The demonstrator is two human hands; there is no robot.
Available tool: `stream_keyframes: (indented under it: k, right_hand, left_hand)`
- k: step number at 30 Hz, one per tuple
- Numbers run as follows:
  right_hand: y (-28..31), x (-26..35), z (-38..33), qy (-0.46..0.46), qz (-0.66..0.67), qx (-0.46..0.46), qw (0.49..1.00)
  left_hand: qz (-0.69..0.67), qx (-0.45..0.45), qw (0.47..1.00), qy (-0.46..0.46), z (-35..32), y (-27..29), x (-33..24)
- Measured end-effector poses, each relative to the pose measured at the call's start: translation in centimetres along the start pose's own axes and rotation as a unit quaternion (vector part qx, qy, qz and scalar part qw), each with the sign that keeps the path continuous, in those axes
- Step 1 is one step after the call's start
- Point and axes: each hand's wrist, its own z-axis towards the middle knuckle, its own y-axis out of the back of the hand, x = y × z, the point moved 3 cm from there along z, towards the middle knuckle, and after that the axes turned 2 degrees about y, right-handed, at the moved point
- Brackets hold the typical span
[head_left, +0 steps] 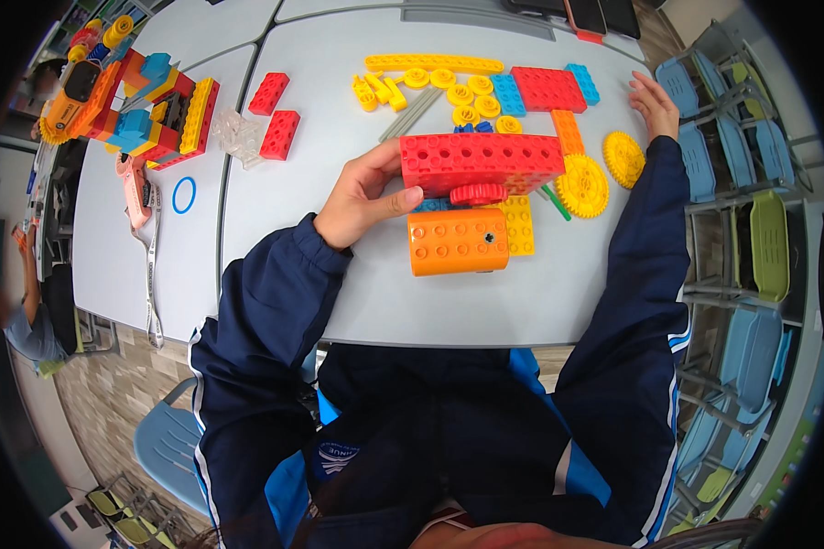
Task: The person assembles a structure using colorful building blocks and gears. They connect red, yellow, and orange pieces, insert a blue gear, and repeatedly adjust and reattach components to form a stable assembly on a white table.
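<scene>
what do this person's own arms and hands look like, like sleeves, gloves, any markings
The left hand and right hand are bare, with no gloves. The long dark navy fabric left sleeve has a gathered cuff at the wrist. The matching long navy fabric right sleeve has white and light blue stripes near the elbow.

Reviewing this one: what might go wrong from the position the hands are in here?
The left hand grips the red beam near one end, with no hand at the other, so it might twist or tip.

The right sleeve is right beside a yellow gear; a sweep of that arm could knock it.

Loose yellow wheels lie just beyond the beam, so a forward push might scatter them.
</scene>
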Motion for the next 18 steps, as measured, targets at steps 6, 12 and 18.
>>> stream_keyframes:
  k: [6, 12, 18]
  right_hand:
    - [-3.9, 0.9, 0.2, 0.035, 0.004, -0.009, 0.999]
    - [-5.3, 1.4, 0.1, 0.043, -0.052, -0.007, 0.998]
    - [-5.2, 0.1, 0.8, 0.033, -0.088, 0.002, 0.996]
  left_hand:
    - [-0.01, -0.002, 1.0, 0.003, 0.0, 0.0, 0.1]
    - [-0.011, 0.001, 1.0, 0.005, 0.0, 0.1, 0.1]
    - [-0.008, 0.003, 1.0, 0.012, 0.1, -0.1, -0.1]
